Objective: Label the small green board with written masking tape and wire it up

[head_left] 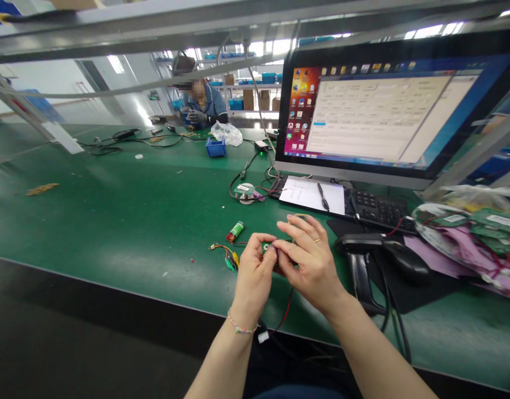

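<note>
Near the table's front edge, my left hand (257, 269) is closed on a small green circuit board (266, 247), pinched between thumb and forefinger. My right hand (307, 257) meets it there, thumb and forefinger pressed to the board's right side, its other fingers raised. Most of the board is hidden by my fingers. Red and black wires run down from beneath my hands to a white connector (263, 336) at the table edge. Left of my hands lie a green cylindrical battery (235, 231) and a bundle of coloured clips and wires (231, 259).
A monitor (388, 116) stands behind a keyboard (380, 210) with paper (309, 194) and a pen (323, 198). On the right are a barcode scanner (361, 271), a mouse (407, 263) and piled circuit boards (483, 227). A blue bin (215, 147) and a gloved co-worker (209, 102) are farther back.
</note>
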`<state>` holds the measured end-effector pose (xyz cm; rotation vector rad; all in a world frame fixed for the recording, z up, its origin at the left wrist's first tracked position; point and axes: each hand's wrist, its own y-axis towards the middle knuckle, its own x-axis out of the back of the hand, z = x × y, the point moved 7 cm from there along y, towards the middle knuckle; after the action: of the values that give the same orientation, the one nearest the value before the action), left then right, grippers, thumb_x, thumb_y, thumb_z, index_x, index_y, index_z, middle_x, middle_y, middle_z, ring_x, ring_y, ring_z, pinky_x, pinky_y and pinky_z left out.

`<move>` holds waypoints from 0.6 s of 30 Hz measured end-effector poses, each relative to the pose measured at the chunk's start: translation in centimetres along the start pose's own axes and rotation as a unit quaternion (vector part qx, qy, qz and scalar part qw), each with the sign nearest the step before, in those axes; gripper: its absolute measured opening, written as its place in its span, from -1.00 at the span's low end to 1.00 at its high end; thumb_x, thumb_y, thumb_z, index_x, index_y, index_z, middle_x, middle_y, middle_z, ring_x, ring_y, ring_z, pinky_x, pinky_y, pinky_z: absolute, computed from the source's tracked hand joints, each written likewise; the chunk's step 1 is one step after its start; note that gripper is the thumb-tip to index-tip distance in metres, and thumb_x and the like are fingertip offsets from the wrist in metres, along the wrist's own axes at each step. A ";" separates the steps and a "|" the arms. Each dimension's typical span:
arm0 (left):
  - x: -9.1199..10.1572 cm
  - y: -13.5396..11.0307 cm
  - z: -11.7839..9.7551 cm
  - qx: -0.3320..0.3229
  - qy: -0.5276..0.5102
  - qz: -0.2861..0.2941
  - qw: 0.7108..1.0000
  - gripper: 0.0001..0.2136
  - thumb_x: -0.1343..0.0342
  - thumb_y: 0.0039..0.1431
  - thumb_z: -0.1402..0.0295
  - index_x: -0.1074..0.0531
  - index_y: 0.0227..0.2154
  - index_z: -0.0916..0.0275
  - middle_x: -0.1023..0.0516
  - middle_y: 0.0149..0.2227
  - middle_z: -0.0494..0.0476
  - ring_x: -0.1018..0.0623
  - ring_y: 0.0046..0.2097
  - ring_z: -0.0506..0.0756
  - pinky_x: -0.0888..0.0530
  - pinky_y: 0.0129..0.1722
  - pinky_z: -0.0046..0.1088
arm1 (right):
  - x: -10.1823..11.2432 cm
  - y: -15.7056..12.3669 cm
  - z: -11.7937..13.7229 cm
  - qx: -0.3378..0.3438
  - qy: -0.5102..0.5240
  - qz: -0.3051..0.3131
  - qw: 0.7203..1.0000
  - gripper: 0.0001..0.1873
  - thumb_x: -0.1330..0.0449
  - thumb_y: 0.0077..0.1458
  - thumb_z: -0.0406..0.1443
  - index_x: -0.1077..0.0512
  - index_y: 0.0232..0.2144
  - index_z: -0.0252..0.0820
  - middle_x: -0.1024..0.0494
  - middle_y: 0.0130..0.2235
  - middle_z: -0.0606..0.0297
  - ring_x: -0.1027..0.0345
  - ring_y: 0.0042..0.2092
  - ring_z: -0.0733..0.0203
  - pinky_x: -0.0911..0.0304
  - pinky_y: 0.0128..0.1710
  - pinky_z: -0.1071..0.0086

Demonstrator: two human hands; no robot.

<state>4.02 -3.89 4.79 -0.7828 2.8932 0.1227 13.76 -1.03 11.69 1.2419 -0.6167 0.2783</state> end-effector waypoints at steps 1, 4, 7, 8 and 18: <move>0.1 0.0 -0.1 -0.002 0.002 -0.005 1.000 -0.87 -0.01 0.10 0.31 -0.27 -0.29 0.19 -0.25 -0.47 -0.03 -0.31 -0.44 -0.05 -0.37 -0.44 -0.57 | -0.1 -0.1 0.1 0.004 -0.005 0.004 1.000 -0.86 -0.10 0.05 -0.41 -0.44 -0.32 -0.22 -0.45 -0.07 0.21 -0.18 0.08 0.13 -0.04 0.14 0.04; 0.2 0.1 -0.3 -0.007 -0.001 -0.015 1.000 -0.89 0.00 0.10 0.32 -0.26 -0.31 0.20 -0.31 -0.43 0.00 -0.33 -0.42 -0.04 -0.35 -0.42 -0.56 | -0.3 -0.5 0.4 0.008 -0.026 0.023 0.999 -0.80 -0.07 0.08 -0.41 -0.43 -0.24 -0.21 -0.42 -0.02 0.19 -0.15 0.11 0.11 -0.02 0.15 0.01; 0.4 0.1 -0.6 -0.020 0.015 -0.026 0.999 -0.89 0.00 0.11 0.31 -0.26 -0.32 0.20 -0.33 -0.40 0.01 -0.35 -0.40 -0.02 -0.35 -0.40 -0.54 | -0.5 -0.8 0.8 0.000 -0.043 0.034 0.998 -0.77 -0.04 0.11 -0.41 -0.41 -0.19 -0.23 -0.40 0.00 0.17 -0.14 0.12 0.10 0.00 0.15 -0.01; 0.5 0.1 -0.7 -0.027 0.028 -0.031 0.999 -0.89 0.00 0.11 0.31 -0.27 -0.32 0.20 -0.33 -0.40 0.01 -0.35 -0.39 -0.02 -0.35 -0.38 -0.53 | -0.6 -0.9 0.9 -0.004 -0.047 0.035 0.998 -0.76 -0.03 0.12 -0.41 -0.41 -0.17 -0.25 -0.39 0.01 0.16 -0.14 0.12 0.10 0.01 0.15 -0.02; 0.7 -0.1 -1.6 -0.059 0.106 -0.051 0.991 -0.91 0.04 0.15 0.32 -0.28 -0.32 0.20 -0.35 -0.39 0.01 -0.36 -0.40 -0.02 -0.35 -0.37 -0.53 | -1.6 -1.7 1.8 -0.046 -0.121 0.051 0.990 -0.55 0.07 0.11 -0.47 -0.15 0.07 -0.52 -0.19 0.13 -0.07 0.07 0.21 -0.08 0.13 0.16 -0.13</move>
<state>3.32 -4.54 6.30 -1.0214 3.0586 0.2127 12.87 -3.11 9.75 1.1664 -0.8937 0.1838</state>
